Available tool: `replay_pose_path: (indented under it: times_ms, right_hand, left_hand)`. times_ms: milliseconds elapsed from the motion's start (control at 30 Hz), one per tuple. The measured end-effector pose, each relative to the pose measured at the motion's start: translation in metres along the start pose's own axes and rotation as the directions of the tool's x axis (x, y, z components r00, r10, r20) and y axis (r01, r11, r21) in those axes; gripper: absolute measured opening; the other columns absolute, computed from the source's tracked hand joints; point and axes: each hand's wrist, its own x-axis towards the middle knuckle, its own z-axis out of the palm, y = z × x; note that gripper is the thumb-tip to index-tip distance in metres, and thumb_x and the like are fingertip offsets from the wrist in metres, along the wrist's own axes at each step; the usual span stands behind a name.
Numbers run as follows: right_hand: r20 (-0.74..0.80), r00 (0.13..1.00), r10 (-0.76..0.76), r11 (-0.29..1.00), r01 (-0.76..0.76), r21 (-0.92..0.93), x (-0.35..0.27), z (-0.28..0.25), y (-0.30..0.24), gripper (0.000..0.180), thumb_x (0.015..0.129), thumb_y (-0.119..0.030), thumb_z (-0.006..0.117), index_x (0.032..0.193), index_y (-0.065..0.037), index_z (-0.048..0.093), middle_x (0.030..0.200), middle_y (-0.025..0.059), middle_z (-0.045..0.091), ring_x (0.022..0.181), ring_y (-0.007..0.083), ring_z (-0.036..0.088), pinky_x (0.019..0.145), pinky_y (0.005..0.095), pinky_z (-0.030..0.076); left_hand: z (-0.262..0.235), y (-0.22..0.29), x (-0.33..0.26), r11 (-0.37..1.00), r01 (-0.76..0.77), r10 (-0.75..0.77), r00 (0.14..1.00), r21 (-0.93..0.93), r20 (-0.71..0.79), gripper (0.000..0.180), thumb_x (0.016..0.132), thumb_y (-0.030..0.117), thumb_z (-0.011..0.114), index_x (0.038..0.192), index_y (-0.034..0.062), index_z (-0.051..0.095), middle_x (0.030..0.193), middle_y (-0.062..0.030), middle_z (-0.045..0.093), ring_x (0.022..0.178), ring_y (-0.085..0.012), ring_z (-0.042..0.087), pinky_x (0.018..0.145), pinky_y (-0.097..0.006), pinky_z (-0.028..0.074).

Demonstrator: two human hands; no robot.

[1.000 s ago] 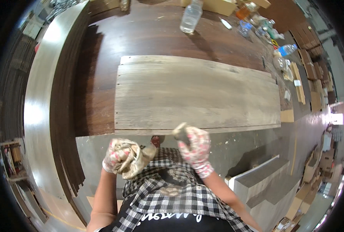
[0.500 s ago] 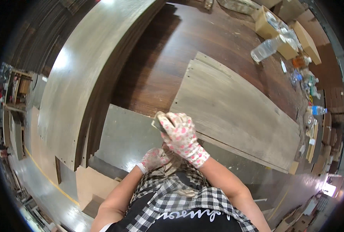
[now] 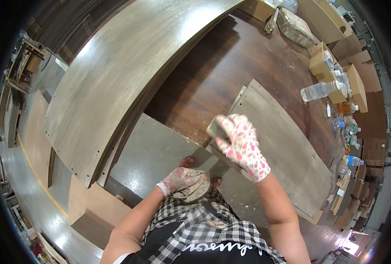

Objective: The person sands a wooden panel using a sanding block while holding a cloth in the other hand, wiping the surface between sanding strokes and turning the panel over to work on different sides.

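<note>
My right hand (image 3: 244, 147), in a white glove with pink flowers, is closed around a small greyish sanding block (image 3: 215, 127). It hovers over the near left edge of a short stack of grey-brown wood panels (image 3: 288, 149). Low in front of my body, my left hand (image 3: 177, 181), in a matching glove, grips a crumpled, stained rag (image 3: 196, 188). To the left stands a taller stack of long grey-brown panels (image 3: 120, 75) with small holes near the ends. Both stacks lie on a dark brown wooden table (image 3: 213, 66).
At the table's right side are a large clear bottle (image 3: 319, 91), an open cardboard box (image 3: 322, 66), a bottle of orange liquid (image 3: 347, 108) and several smaller bottles. A wrapped bundle (image 3: 295, 28) lies at the back. Grey floor (image 3: 156, 149) shows between the stacks.
My right hand has moved right with the block, from in front of my body to the right panels. My left hand is lower, its rag now plainly visible. The view has shifted.
</note>
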Motion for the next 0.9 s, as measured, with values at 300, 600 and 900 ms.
replay_pose_path:
  times_ms: [300,600,900]
  right_hand:
    - [-0.070,0.997,0.035,0.997,-0.040,-0.060,0.036,-0.009,0.044,0.048,0.072,-0.021,0.067,0.116,-0.007,0.053,0.099,0.0160,0.055,0.092,0.0339,0.051,0.080,0.0442,0.044]
    - [0.001,0.983,-0.182,0.981,0.182,0.065,0.044,-0.011,0.072,0.043,0.073,-0.022,0.067,0.112,-0.009,0.055,0.100,0.0129,0.055,0.097,0.0321,0.052,0.083,0.0428,0.044]
    - [-0.029,0.991,-0.134,0.983,0.136,0.120,0.066,-0.009,0.100,0.051,0.073,-0.029,0.065,0.118,-0.009,0.054,0.106,0.0168,0.055,0.102,0.0333,0.051,0.089,0.0437,0.044]
  left_hand:
    - [-0.034,0.014,0.000,0.677,-0.736,0.729,0.672,-0.005,-0.130,0.026,0.088,0.016,0.054,0.112,0.0080,0.064,0.112,-0.0096,0.064,0.094,-0.0271,0.063,0.085,-0.033,0.049]
    - [-0.067,0.143,0.031,0.701,-0.693,0.692,0.603,0.169,-0.397,0.022,0.084,0.011,0.053,0.101,-0.0001,0.062,0.106,-0.0174,0.064,0.086,-0.0295,0.064,0.075,-0.036,0.052]
    - [-0.040,0.142,0.099,0.785,-0.457,0.344,0.883,-0.417,-0.320,0.026,0.085,0.014,0.059,0.104,-0.0029,0.063,0.092,-0.0149,0.068,0.082,-0.0205,0.066,0.073,-0.030,0.051]
